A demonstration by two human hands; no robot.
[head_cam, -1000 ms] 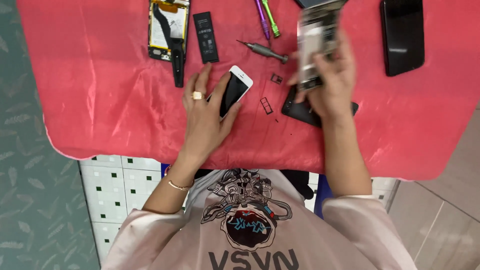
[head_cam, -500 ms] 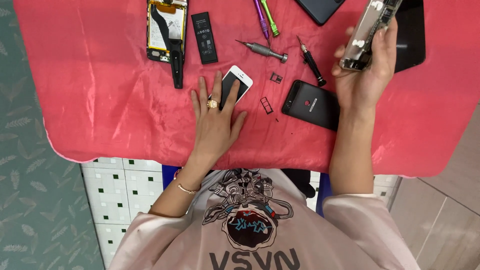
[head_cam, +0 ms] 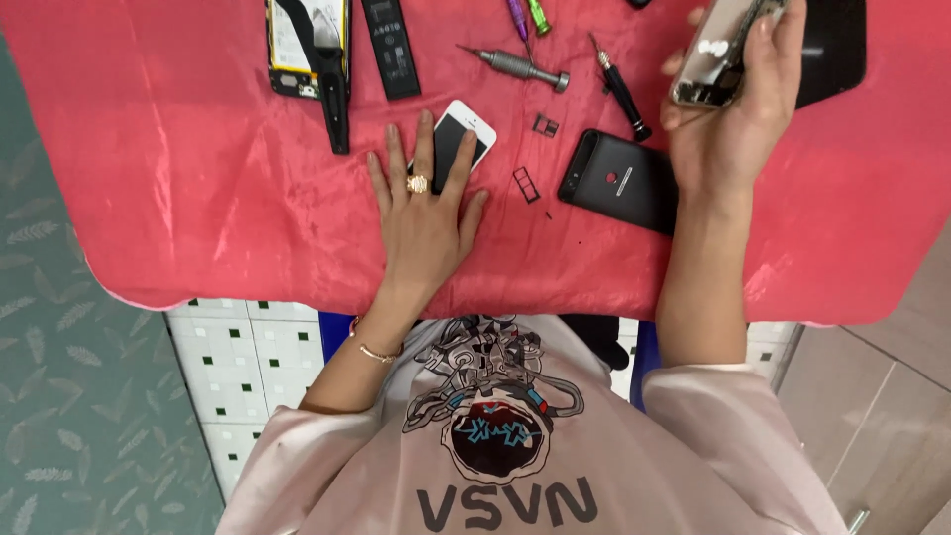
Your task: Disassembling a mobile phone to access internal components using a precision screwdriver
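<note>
I note an opened phone (head_cam: 309,45) lying at the far left of the red cloth (head_cam: 178,178). My left hand (head_cam: 426,213) rests flat, ungripped, fingertips on a white phone (head_cam: 458,139). My right hand (head_cam: 738,119) clasps a bare phone housing (head_cam: 715,54) above a black phone (head_cam: 619,180).

We see a red cloth (head_cam: 198,178) spread over the table. On it lie an opened phone body (head_cam: 302,45), a black battery (head_cam: 389,47), a silver screwdriver (head_cam: 515,66), a black-handled screwdriver (head_cam: 622,87), two small card trays (head_cam: 535,154) and a black phone (head_cam: 619,180) lying face down.
</note>
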